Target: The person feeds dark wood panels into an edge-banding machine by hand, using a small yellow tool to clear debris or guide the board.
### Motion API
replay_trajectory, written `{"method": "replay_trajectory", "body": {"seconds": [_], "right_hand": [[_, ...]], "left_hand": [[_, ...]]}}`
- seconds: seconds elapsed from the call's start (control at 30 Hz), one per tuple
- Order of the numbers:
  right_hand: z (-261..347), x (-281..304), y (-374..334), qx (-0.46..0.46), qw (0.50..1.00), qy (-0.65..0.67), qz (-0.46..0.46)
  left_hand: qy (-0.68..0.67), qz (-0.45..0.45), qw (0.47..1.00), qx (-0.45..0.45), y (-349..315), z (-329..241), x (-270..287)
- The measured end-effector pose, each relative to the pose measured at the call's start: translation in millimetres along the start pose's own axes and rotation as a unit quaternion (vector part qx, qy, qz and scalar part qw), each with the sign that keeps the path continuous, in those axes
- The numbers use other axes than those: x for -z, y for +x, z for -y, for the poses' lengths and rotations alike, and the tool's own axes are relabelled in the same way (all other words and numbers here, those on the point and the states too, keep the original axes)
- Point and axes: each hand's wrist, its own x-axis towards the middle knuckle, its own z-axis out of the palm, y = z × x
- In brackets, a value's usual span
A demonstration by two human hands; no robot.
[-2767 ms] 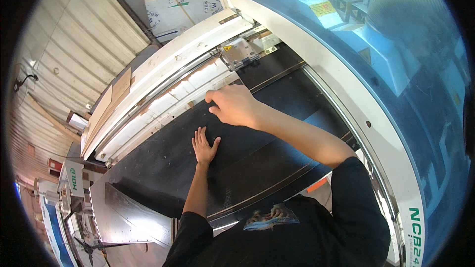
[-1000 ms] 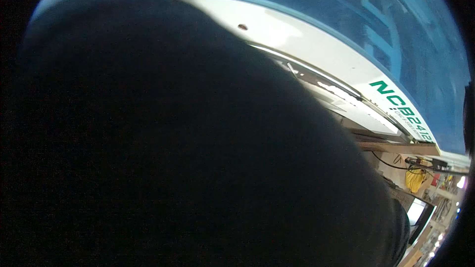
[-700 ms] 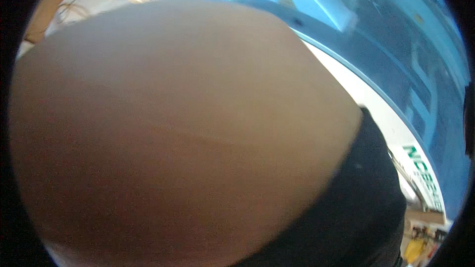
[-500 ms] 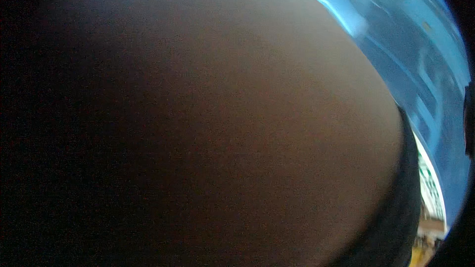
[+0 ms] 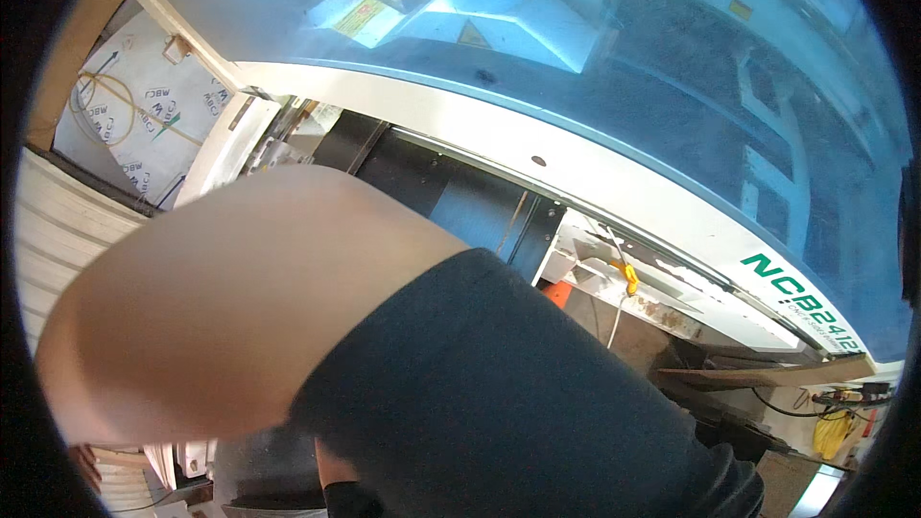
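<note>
Black, flat, smooth-faced panel (image 5: 475, 201) is what matters in the head view: part of it shows just beyond the elbow, lying under the long blue-tinted see-through guard (image 5: 614, 86) with the white curved frame (image 5: 537, 161). A dark flat patch (image 5: 264, 470) down at the lower edge might be the same panel (I can't swear to it, since the bare right arm (image 5: 230, 278) and its black cloth sleeve (image 5: 489, 393) block everything between).

Grip-wise, not much to go on. Some shadowed fingers at lower left look like the right hand (image 5: 86, 465), but I can't tell whether they're spread, curled or holding something. The left hand is hidden; only a sliver of the left forearm (image 5: 331, 468) pokes out.

My take on doing this bit well: keep the panel flat, press evenly with open palms rather than fingertips, and get that elbow out of your sightline so you can check the edges. I'd also keep the sleeve off the thin metal rail (image 5: 460, 168).

As for direction, the brownish edge line slants down-left from the rail, so I'd guess the long axis runs that way, one end toward the guard, the other under the arm.
</note>
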Motion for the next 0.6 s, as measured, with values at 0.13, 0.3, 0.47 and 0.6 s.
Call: {"method": "replay_trajectory", "body": {"seconds": [0.13,0.3,0.47,0.6], "right_hand": [[-9,-8,-20,-0.047,0.999,0.016,0.017],[-37,-128,-241,-0.108,0.949,0.183,-0.234],[-10,-205,-449,-0.472,0.791,0.23,-0.314],[74,-256,-601,-0.671,0.526,-0.106,-0.511]], "left_hand": [[-0.109,-0.008,0.993,-0.047,6,-27,-9],[-0.096,-0.055,0.993,-0.029,-5,18,-7],[-0.032,-0.029,0.999,0.031,-10,-21,-3],[-0.03,-0.013,0.999,0.027,-2,-36,-4]]}}
